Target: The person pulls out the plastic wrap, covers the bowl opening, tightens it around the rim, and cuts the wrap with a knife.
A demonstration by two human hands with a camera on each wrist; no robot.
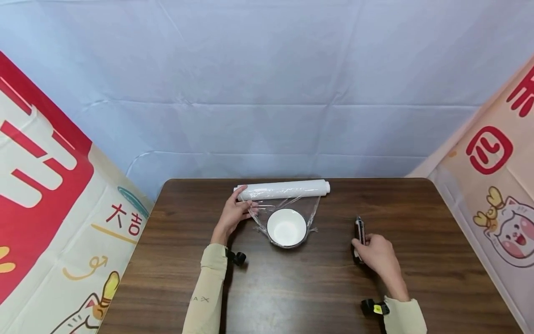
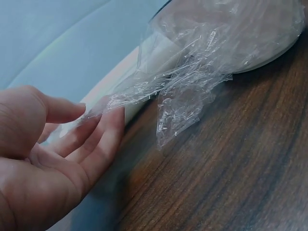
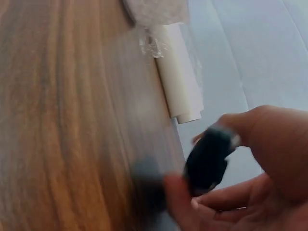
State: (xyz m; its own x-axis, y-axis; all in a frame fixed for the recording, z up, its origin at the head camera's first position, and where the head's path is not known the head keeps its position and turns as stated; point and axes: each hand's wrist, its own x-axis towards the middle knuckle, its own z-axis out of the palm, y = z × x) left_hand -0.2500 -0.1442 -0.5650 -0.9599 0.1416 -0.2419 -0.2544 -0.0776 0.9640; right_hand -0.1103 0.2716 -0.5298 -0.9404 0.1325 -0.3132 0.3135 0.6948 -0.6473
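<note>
With the bowl (image 1: 287, 228) as the centre of the dial and twelve o'clock at the pale blue cloth (image 1: 267, 93), the white roll (image 1: 285, 189) lies at twelve, near the far edge of the brown wooden surface (image 1: 292, 297), its length running roughly nine to three. Clear film (image 1: 297, 203) spans from the roll to the bowl and over its mouth, gathered in crinkled bunches at the rim around nine and three. The bowl stands upright, white inside with a dark rim. Between nine and ten o'clock is the left hand (image 1: 234, 214), its thumb and fingers parted and gently bent, fingertips touching the film beside the roll's left end. Between three and four, well apart from the bowl, the right hand (image 1: 377, 253) grips a slim dark tool (image 1: 359, 227) between thumb and fingers, its length pointing about twelve to six; the right wrist view blurs it too much to tell its exact kind. Both arms wear pale sleeves (image 1: 208, 278) and small black wrist cameras (image 1: 239, 259). Printed banners hang farther out: a red-and-cream banner (image 1: 62, 185) past nine, a pink banner (image 1: 467, 199) just before three.
</note>
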